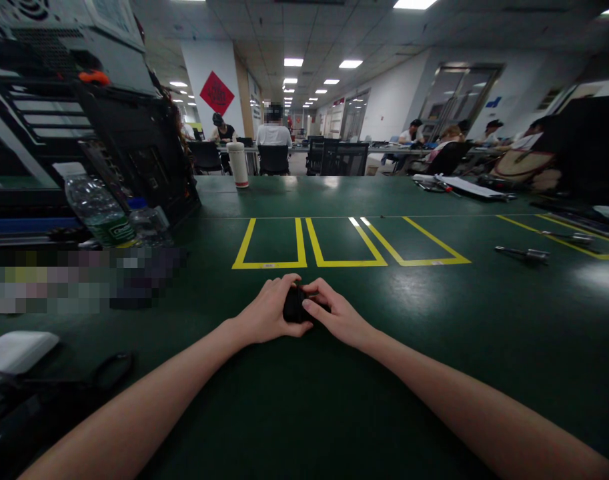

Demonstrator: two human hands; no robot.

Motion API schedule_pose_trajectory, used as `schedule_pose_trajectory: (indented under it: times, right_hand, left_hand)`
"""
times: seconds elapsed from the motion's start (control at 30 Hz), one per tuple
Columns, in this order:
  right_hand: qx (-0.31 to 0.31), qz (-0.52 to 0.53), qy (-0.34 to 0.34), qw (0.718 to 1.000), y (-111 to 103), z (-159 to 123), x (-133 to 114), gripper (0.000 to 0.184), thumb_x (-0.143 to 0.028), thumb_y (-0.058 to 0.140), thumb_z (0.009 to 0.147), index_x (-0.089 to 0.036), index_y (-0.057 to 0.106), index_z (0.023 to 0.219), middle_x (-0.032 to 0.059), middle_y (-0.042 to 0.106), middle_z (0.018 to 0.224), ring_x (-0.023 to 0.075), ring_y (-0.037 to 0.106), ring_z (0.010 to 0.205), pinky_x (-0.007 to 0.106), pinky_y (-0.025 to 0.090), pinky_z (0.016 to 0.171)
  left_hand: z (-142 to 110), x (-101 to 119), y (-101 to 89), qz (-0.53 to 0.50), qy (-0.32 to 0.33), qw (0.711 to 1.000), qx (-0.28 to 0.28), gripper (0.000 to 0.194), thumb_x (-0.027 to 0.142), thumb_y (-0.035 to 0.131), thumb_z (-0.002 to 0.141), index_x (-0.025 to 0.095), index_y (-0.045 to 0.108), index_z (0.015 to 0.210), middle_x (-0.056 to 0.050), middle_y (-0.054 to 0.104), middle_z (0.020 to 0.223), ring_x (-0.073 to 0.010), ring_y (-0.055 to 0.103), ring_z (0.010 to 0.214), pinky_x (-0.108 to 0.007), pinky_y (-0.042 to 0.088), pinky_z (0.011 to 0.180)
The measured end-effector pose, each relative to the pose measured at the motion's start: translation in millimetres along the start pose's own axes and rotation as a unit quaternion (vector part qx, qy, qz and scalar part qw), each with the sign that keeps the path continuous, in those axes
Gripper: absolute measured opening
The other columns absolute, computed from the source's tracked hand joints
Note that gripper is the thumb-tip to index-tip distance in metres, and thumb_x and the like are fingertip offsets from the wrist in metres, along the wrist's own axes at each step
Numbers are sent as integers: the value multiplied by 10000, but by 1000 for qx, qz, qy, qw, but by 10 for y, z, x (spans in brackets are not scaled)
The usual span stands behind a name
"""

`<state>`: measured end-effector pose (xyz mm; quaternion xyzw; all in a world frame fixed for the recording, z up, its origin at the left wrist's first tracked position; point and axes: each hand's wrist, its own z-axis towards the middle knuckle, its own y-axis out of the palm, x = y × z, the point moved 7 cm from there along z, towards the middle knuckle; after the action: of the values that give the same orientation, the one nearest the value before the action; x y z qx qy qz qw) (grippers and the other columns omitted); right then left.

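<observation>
A small black object [293, 307], rounded and too dark to identify, is held between my two hands just above or on the green table [304, 407]. My left hand [271, 310] curves around its left side, thumb low and fingers over the top. From the right, my right hand [337, 312] pinches the object's edge with thumb and fingertips. Beyond the hands, yellow tape outlines [269, 265] mark several boxes on the tabletop.
At left stand a water bottle [97, 207], a smaller blue-capped bottle [147, 223] and black computer hardware [149, 147]. A white cup [238, 165] is at the far edge. Metal tools [527, 255] lie at right. People sit at desks in the background.
</observation>
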<state>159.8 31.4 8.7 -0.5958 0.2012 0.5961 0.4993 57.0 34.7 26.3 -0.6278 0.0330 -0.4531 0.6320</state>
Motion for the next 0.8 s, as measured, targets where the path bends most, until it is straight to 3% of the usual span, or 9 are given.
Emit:
schedule_pose_trajectory:
  times: [0.53, 0.8]
  right_hand:
    - [-2, 35, 10, 999, -1, -6, -8, 174, -232, 503, 807, -218, 445, 971, 14, 497, 989, 161, 528, 926, 343, 458, 801]
    - [19, 37, -15, 999, -31, -2, -10, 140, -244, 499, 811, -214, 468, 944, 7, 497, 947, 155, 528, 907, 335, 451, 790]
  left_hand:
    - [-43, 5, -11, 9, 34, 999, -12, 569, 354, 589, 713, 207, 270, 1160, -84, 406, 1077, -223, 460, 910, -356, 441, 758]
    - [-40, 11, 8, 21, 87, 996, 18, 644, 310, 616, 704, 212, 221, 1203, -107, 333, 1194, -260, 401, 1047, -407, 375, 852]
